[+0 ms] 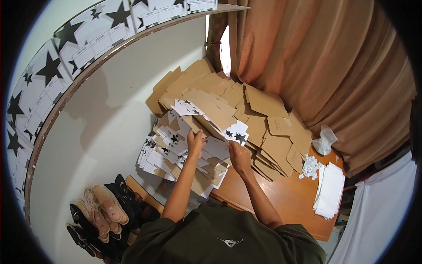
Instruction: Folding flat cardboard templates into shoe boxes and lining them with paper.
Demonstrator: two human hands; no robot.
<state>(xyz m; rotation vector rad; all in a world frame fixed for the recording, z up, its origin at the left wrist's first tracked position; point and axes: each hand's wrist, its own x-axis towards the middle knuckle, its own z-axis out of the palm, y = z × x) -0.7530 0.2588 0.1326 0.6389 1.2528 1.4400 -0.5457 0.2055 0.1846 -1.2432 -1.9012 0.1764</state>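
Note:
A partly folded cardboard box (210, 125), brown inside and white with black stars outside, is between my two hands. My left hand (195, 143) closes on its near left part, with the thumb on the brown inner face. My right hand (239, 155) is curled closed at the near right corner, just below a white flap with black stars. Under and left of it lies an untidy stack of flat star-printed box blanks (169, 152). Behind and to the right, plain brown box blanks (268, 127) are piled in overlapping layers.
On the wooden table (272, 198) at right are a clear plastic bag (324, 141), a heap of small white packets (310, 167) and white paper sheets (329, 191). Shoes (107, 204) cluster at lower left. Star-printed boxes (94, 42) line a wall shelf; brown curtains (316, 57) hang behind.

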